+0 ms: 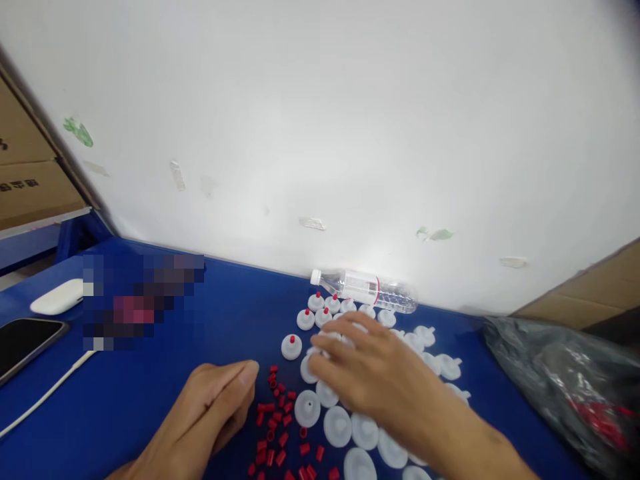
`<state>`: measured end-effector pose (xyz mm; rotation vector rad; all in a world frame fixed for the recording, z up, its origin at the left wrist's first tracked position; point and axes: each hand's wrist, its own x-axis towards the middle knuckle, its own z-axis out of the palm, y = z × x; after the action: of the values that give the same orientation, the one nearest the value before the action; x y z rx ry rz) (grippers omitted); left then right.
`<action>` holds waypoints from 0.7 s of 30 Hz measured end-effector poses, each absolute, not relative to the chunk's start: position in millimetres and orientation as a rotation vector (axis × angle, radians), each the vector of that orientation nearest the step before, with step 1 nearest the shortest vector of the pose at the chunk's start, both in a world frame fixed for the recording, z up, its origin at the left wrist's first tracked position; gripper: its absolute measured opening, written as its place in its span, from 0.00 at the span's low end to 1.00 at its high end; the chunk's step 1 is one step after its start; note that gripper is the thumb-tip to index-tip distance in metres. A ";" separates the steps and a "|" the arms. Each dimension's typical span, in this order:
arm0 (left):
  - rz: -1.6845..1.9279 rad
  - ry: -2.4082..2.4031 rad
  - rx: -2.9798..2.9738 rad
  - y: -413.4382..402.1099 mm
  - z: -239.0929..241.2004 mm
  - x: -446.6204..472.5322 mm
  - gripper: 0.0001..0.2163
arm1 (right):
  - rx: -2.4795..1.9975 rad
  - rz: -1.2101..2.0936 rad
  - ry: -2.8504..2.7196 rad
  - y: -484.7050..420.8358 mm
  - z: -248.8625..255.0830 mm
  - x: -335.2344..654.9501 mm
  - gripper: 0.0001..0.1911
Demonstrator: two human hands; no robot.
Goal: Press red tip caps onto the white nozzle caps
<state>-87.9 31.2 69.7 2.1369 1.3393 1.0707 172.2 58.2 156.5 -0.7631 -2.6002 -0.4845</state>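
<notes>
My left hand [210,413] is closed beside a scatter of small red plastic caps [271,423], thumb pressed on the curled forefinger. Whatever it may hold is hidden. My right hand [367,360] reaches over rows of white round plastic lids [337,427], fingers stretched and somewhat apart. Its fingertips are near or touching the lids under them; the exact contact does not show. One white lid [291,347] with a red cap on its tip sits between the hands. Behind it, several more lids [306,319] also bear red caps. A bare-tipped lid [307,409] lies closest to the red caps.
A clear plastic bottle [365,288] lies on its side against the white wall [320,133]. At right is a dark plastic bag [555,373] with red pieces inside. A phone [30,343], a white case [57,297] and a cable [47,395] lie on the blue table [240,307].
</notes>
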 end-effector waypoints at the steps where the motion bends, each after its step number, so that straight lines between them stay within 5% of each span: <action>1: 1.096 1.367 2.127 34.8 74.3 -86.6 0.19 | -0.820 -0.377 -2.611 64.0 158.1 180.4 0.10; 6: 1.034 1.284 2.277 48.9 95.5 -75.2 0.14 | -1.026 -0.071 -2.609 78.2 152.8 193.9 0.04; 13: 0.880 1.267 2.316 52.4 95.7 -64.7 0.09 | -1.073 0.087 -2.668 73.5 145.6 185.8 0.14; 21: 0.833 1.219 2.314 49.7 89.0 -65.3 0.08 | -1.255 -0.038 -2.492 78.5 148.7 196.6 0.14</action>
<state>-65.3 49.7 89.0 2.3139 1.2187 0.8330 196.6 78.5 148.7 -1.2552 -2.4924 -0.0382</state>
